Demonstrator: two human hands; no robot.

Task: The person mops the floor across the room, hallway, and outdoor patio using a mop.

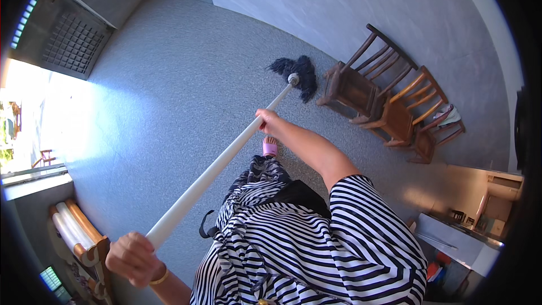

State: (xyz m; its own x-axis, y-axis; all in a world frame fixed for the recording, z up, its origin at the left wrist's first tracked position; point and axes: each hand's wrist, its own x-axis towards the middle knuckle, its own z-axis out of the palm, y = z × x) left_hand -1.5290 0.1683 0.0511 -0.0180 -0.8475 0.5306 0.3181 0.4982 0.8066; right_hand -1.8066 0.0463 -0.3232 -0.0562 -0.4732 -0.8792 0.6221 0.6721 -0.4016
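Note:
A string mop with a long white handle (pixel 211 171) slants from the lower left up to the right. Its dark strands (pixel 308 77) lie spread on the grey speckled floor (pixel 182 76), near the wall and the closest wooden chair. My left hand (pixel 133 258), with a bracelet at the wrist, is closed around the top end of the handle. Farther down the shaft, my right hand (pixel 266 119) grips it above a foot in a pink slipper (pixel 270 146).
Several wooden chairs (pixel 355 89) stand in a row along the right wall, one with a cloth (pixel 449 116) on it. A wooden bench or seat (pixel 80 228) is at lower left, below a bright doorway (pixel 46 114). A cabinet (pixel 461 237) stands at lower right.

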